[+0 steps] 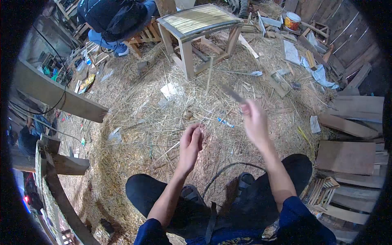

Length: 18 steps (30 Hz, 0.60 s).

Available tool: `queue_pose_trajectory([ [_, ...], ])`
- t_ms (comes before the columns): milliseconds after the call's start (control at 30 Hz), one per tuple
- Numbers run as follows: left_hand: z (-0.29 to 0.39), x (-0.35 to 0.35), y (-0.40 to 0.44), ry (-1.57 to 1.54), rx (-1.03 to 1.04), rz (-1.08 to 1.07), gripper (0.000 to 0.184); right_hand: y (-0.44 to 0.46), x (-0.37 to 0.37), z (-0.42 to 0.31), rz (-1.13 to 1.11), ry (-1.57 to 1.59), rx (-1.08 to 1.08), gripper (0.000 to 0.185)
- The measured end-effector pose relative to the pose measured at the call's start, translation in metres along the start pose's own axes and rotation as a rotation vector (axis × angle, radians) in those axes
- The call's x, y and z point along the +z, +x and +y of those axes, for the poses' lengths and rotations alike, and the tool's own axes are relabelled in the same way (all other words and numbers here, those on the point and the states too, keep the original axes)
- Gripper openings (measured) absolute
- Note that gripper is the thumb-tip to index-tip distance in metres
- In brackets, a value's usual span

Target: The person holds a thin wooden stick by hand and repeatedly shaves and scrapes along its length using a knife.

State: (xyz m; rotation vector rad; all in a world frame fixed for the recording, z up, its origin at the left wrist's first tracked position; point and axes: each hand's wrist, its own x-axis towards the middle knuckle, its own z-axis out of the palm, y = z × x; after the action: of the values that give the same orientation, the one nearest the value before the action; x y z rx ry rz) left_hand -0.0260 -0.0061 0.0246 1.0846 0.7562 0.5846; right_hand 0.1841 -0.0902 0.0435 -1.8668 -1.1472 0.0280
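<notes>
Blue shirt: is spanning the bottom edge, nearest the camera.
Left hand: is sitting mid-frame, its grip apparently pinching the strip's lower end.
Pale strip: is standing upper centre, long axis running near-vertical above the left hand, the nearer one.
Right hand: is gripping a knife, blade pointing upper left, apart from the strip.

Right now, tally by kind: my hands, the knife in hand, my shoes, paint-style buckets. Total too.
Hands: 2 (left, right)
Knife: 1
Shoes: 2
Bucket: 1
Total: 6
</notes>
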Motion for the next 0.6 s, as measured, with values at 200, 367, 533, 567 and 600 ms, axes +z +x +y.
queue_pose_trajectory([
  [200, -0.006, -0.001, 0.0, 0.007, 0.052, 0.006, 0.026, -0.029, 0.042, -0.018, -0.33, 0.031, -0.305, 0.021],
  [367, -0.006, 0.004, -0.004, 0.033, 0.076, -0.041, 0.031, -0.038, 0.034, -0.026, -0.405, 0.041, -0.278, 0.028],
  [533, -0.011, 0.008, -0.005, 0.008, 0.087, -0.027, 0.031, -0.038, 0.03, -0.026, -0.414, 0.026, -0.276, 0.048],
  [567, -0.011, 0.007, -0.005, 0.021, 0.09, -0.027, 0.032, -0.038, 0.03, -0.026, -0.427, 0.021, -0.266, 0.049],
  [600, -0.011, 0.006, -0.006, 0.034, 0.093, -0.028, 0.032, -0.038, 0.03, -0.025, -0.44, 0.014, -0.257, 0.051],
])
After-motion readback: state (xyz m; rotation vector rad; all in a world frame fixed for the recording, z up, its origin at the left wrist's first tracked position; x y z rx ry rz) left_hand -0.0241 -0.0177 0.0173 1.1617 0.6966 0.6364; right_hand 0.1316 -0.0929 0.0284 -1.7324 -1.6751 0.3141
